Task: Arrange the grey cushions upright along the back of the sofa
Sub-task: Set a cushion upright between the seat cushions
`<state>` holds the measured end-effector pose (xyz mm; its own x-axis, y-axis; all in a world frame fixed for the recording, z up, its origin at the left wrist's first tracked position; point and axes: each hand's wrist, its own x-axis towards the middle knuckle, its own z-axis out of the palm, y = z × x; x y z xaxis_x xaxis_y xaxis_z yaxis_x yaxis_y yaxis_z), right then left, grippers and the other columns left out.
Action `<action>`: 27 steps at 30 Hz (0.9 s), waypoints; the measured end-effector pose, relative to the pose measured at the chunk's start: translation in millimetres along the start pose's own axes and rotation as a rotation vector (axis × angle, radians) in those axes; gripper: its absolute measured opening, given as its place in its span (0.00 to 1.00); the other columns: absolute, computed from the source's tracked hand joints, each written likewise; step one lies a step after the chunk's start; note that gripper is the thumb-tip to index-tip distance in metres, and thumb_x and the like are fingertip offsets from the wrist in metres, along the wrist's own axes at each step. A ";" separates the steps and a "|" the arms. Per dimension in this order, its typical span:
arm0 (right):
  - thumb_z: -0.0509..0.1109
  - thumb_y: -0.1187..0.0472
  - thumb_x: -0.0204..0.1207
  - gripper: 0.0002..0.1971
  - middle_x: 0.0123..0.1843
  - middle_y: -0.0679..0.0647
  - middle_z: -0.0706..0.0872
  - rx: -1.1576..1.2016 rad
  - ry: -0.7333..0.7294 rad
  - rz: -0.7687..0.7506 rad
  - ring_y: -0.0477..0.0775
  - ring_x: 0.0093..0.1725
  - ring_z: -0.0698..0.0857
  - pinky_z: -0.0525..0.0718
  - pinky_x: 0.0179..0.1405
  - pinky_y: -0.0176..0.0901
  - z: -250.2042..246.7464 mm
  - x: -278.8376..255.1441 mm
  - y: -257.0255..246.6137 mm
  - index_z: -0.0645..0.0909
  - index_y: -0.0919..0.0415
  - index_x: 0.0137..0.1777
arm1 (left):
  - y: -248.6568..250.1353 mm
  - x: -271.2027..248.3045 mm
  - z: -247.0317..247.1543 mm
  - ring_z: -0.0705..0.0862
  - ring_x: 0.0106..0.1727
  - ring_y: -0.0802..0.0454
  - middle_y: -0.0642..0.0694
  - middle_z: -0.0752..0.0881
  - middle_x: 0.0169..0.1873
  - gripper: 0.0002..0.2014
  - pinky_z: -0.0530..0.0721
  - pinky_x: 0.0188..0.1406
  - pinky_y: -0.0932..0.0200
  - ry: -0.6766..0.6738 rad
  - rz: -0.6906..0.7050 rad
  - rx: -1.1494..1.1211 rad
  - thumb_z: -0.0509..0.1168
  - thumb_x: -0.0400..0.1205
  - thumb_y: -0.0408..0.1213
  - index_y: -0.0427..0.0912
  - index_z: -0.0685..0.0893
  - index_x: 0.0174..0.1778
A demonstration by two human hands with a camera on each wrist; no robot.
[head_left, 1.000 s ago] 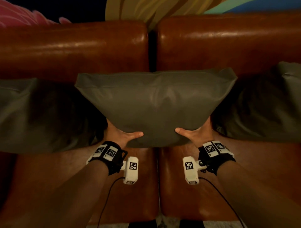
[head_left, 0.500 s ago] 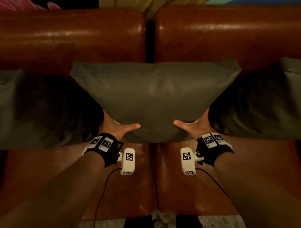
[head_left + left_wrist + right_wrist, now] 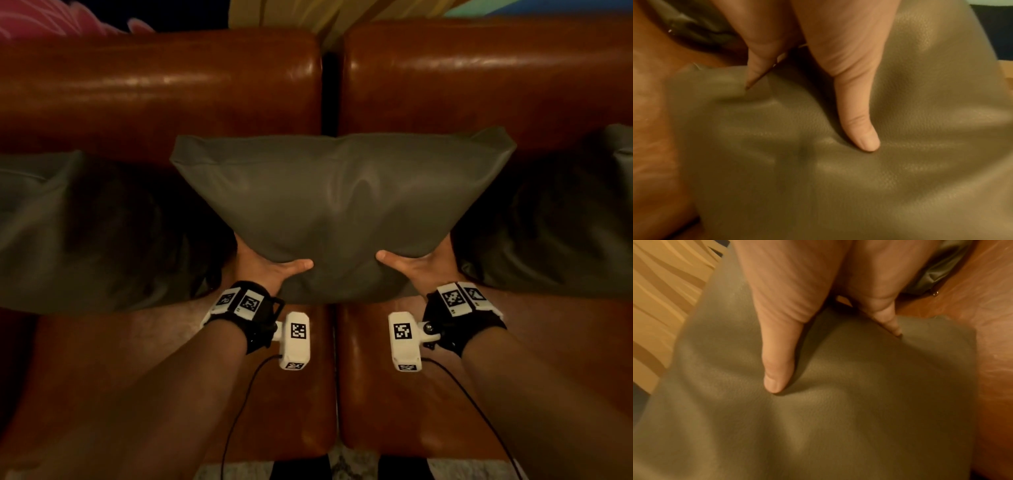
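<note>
A grey leather cushion [image 3: 339, 205] stands upright in the middle of the brown sofa, over the gap between the two backrests. My left hand [image 3: 265, 263] grips its lower left edge, thumb on the front face and fingers hidden behind. My right hand [image 3: 416, 263] grips the lower right edge the same way. In the left wrist view my thumb [image 3: 857, 123] presses into the grey cushion [image 3: 838, 178]. In the right wrist view my thumb [image 3: 777, 369] dents the cushion [image 3: 818, 426]. Another grey cushion [image 3: 68, 233] leans at the left, and a third grey cushion [image 3: 561, 219] at the right.
The sofa backrest [image 3: 154, 89] runs across the top, with a dark gap between its two halves. The brown seat [image 3: 301, 404] lies below my wrists. A patterned wall [image 3: 274, 13] shows above the backrest, and floor [image 3: 352, 469] at the bottom edge.
The middle cushion has stayed in both hands and sits about where it was. The view dipped and came back up slightly. My grip looks the same.
</note>
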<state>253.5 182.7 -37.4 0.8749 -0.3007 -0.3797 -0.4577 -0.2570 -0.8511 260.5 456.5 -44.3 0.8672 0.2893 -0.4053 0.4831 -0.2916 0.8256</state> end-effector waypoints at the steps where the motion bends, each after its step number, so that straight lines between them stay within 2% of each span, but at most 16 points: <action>1: 0.94 0.72 0.64 0.53 0.73 0.47 0.81 -0.002 -0.001 -0.008 0.45 0.73 0.79 0.68 0.54 0.00 -0.2 0.2 2.8 0.72 0.69 0.88 | -5.0 1.8 0.5 0.80 0.73 0.53 0.50 0.80 0.72 0.70 0.75 0.78 0.47 0.004 -0.004 0.000 0.87 0.38 0.60 0.48 0.65 0.78; 4: 0.94 0.70 0.64 0.55 0.76 0.50 0.80 -0.009 -0.016 -0.007 0.46 0.74 0.79 0.70 0.59 0.04 -0.2 3.2 6.1 0.68 0.68 0.90 | -12.6 16.0 -1.9 0.80 0.73 0.53 0.54 0.80 0.72 0.73 0.77 0.77 0.45 0.003 -0.027 0.038 0.85 0.33 0.67 0.55 0.65 0.78; 6: 0.94 0.69 0.64 0.59 0.77 0.49 0.80 0.003 -0.031 -0.008 0.44 0.74 0.80 0.71 0.61 0.06 2.1 9.7 4.6 0.64 0.66 0.93 | -9.5 23.8 -4.1 0.81 0.72 0.53 0.54 0.81 0.71 0.73 0.78 0.76 0.45 -0.017 -0.026 0.024 0.87 0.35 0.63 0.54 0.64 0.79; 9: 0.93 0.71 0.64 0.63 0.75 0.43 0.75 0.066 -0.052 0.008 0.39 0.71 0.79 0.66 0.55 -0.02 5.4 18.3 3.3 0.58 0.63 0.95 | 1.0 24.7 -6.1 0.81 0.70 0.56 0.55 0.80 0.69 0.69 0.77 0.77 0.47 -0.024 -0.003 -0.020 0.90 0.43 0.48 0.48 0.63 0.81; 11: 0.94 0.70 0.64 0.64 0.77 0.44 0.74 0.075 -0.020 0.016 0.42 0.76 0.76 0.65 0.58 0.00 4.0 11.5 6.0 0.58 0.63 0.95 | -1.4 16.3 -6.0 0.79 0.71 0.57 0.56 0.79 0.70 0.68 0.75 0.78 0.49 0.009 -0.011 0.000 0.90 0.45 0.49 0.49 0.62 0.81; 12: 0.94 0.68 0.63 0.64 0.79 0.44 0.75 0.069 0.009 0.020 0.43 0.77 0.76 0.67 0.65 0.04 3.4 6.0 8.4 0.58 0.62 0.95 | -3.2 8.8 -5.5 0.79 0.72 0.56 0.57 0.78 0.72 0.69 0.75 0.78 0.50 0.038 -0.025 0.000 0.90 0.44 0.53 0.51 0.61 0.82; 13: 0.94 0.67 0.63 0.65 0.81 0.44 0.76 0.076 0.034 0.030 0.45 0.80 0.77 0.70 0.75 0.13 3.4 0.5 13.7 0.58 0.60 0.96 | -6.5 0.3 -5.1 0.78 0.74 0.55 0.56 0.77 0.74 0.71 0.75 0.78 0.49 0.071 -0.061 -0.022 0.88 0.43 0.59 0.54 0.59 0.83; 14: 0.94 0.67 0.65 0.66 0.83 0.43 0.77 0.101 0.050 0.060 0.47 0.83 0.77 0.73 0.85 0.28 3.4 -7.7 18.9 0.56 0.58 0.98 | -8.8 -9.0 -4.9 0.77 0.76 0.53 0.53 0.75 0.77 0.73 0.75 0.78 0.48 0.099 -0.112 -0.061 0.87 0.43 0.62 0.54 0.56 0.85; 16: 0.90 0.68 0.72 0.66 0.83 0.36 0.77 0.200 0.050 0.190 0.49 0.86 0.77 0.77 0.91 0.55 3.4 -26.2 26.6 0.49 0.52 1.01 | -14.2 -27.5 -1.3 0.76 0.78 0.49 0.48 0.73 0.80 0.69 0.75 0.77 0.50 0.122 -0.240 -0.123 0.88 0.54 0.54 0.52 0.53 0.87; 17: 0.88 0.66 0.75 0.64 0.85 0.36 0.77 0.253 0.032 0.254 0.53 0.88 0.78 0.81 0.88 0.63 4.9 -32.3 32.1 0.48 0.47 1.02 | -16.7 -32.3 2.0 0.78 0.76 0.46 0.47 0.74 0.79 0.63 0.78 0.74 0.50 0.101 -0.288 -0.148 0.87 0.59 0.48 0.53 0.55 0.87; 18: 0.87 0.63 0.77 0.62 0.89 0.41 0.78 0.292 0.010 0.295 0.57 0.89 0.79 0.88 0.81 0.65 6.6 -38.7 32.5 0.49 0.43 1.01 | -16.1 -36.6 5.8 0.80 0.73 0.44 0.48 0.75 0.78 0.59 0.84 0.67 0.47 0.060 -0.329 -0.195 0.86 0.63 0.44 0.56 0.57 0.85; 20: 0.89 0.51 0.74 0.59 0.91 0.50 0.79 0.311 -0.009 0.317 0.60 0.86 0.82 0.96 0.67 0.59 13.9 -38.7 33.2 0.56 0.37 0.99 | -4.7 -34.8 14.6 0.83 0.67 0.40 0.51 0.77 0.72 0.49 0.91 0.43 0.41 -0.018 -0.445 -0.336 0.83 0.68 0.38 0.60 0.61 0.81; 21: 0.91 0.47 0.70 0.60 0.90 0.51 0.80 0.326 -0.012 0.322 0.62 0.85 0.84 0.95 0.70 0.65 18.1 -34.9 29.9 0.59 0.34 0.97 | 1.7 -29.1 18.3 0.83 0.65 0.40 0.51 0.77 0.70 0.45 0.91 0.34 0.43 -0.031 -0.486 -0.395 0.81 0.71 0.35 0.59 0.63 0.78; 22: 0.92 0.46 0.66 0.60 0.89 0.50 0.81 0.373 -0.018 0.349 0.65 0.84 0.84 0.91 0.73 0.76 22.1 -30.4 25.1 0.61 0.30 0.95 | 7.6 -23.0 21.5 0.82 0.63 0.40 0.51 0.77 0.68 0.42 0.90 0.28 0.46 -0.033 -0.500 -0.442 0.79 0.74 0.32 0.58 0.64 0.77; 24: 0.93 0.44 0.57 0.62 0.90 0.49 0.79 0.433 -0.069 0.375 0.70 0.85 0.83 0.83 0.71 0.93 25.7 -19.4 21.3 0.61 0.20 0.89 | 12.5 -11.5 24.2 0.80 0.61 0.41 0.51 0.76 0.68 0.46 0.89 0.22 0.50 -0.046 -0.506 -0.502 0.78 0.74 0.30 0.60 0.60 0.81; 27: 0.97 0.34 0.43 0.69 0.92 0.47 0.77 0.431 -0.094 0.371 0.71 0.85 0.82 0.83 0.70 0.94 22.7 -10.8 37.0 0.62 0.13 0.85 | 8.2 -9.6 20.5 0.82 0.61 0.40 0.50 0.76 0.72 0.49 0.89 0.24 0.51 -0.065 -0.498 -0.489 0.80 0.72 0.33 0.64 0.58 0.82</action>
<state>230.7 197.3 -73.0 0.6871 -0.2111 -0.6952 -0.6484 0.2534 -0.7179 258.7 432.7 -41.7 0.5697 0.2225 -0.7911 0.7281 0.3097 0.6115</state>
